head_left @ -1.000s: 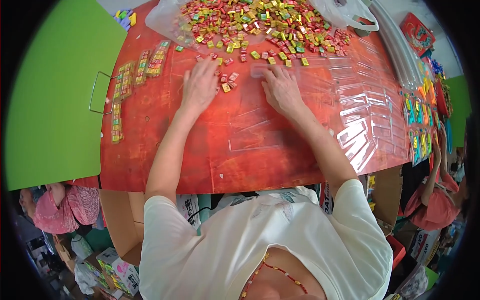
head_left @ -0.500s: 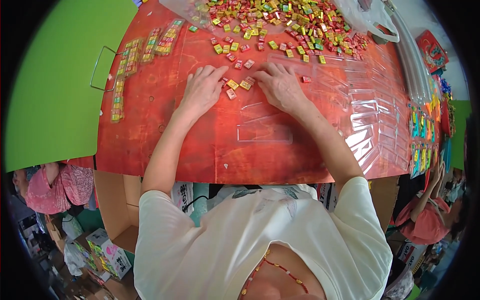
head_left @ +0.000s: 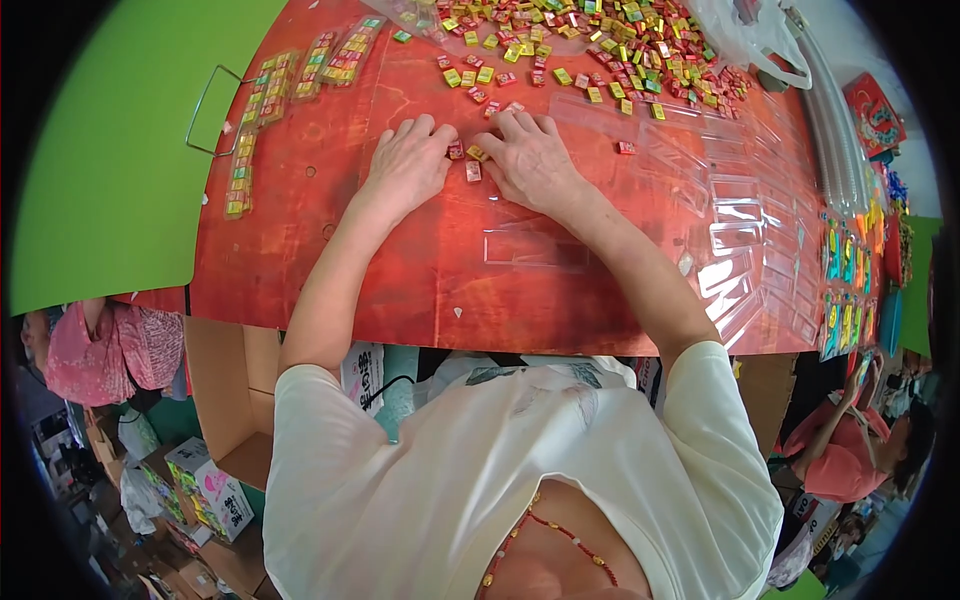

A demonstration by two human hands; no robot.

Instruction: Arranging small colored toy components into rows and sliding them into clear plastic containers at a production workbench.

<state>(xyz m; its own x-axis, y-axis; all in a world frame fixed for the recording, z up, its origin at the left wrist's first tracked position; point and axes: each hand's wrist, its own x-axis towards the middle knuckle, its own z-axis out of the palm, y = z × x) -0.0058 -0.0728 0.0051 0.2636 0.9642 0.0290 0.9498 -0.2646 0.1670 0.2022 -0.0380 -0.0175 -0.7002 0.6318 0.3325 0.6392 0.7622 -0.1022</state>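
My left hand [head_left: 410, 165] rests on the red table with its fingers bent and apart, the fingertips beside a small red block-shaped piece [head_left: 456, 150]. Opposite it, my right hand [head_left: 532, 165] has its fingers spread and curled downward, touching a small shiny yellow piece [head_left: 477, 153] near the thumb. A pale red piece [head_left: 473, 172] lies between the two hands. Just beyond the right fingertips are several more red pieces, partly hidden by that hand. An unfilled clear plastic tray [head_left: 530, 247] lies nearer to me, below the right hand.
A big heap of small red, yellow and green pieces [head_left: 640, 50] covers the far side. Filled clear strips [head_left: 268, 90] lie at far left, by a wire handle [head_left: 190, 130]. Overlapping clear trays [head_left: 735, 235] spread on the right. A plastic bag [head_left: 740, 35] sits behind them.
My hands have come closer together, the right one moving left over the loose pieces. The pieces between them are bunched more tightly. The whole view has shifted slightly.
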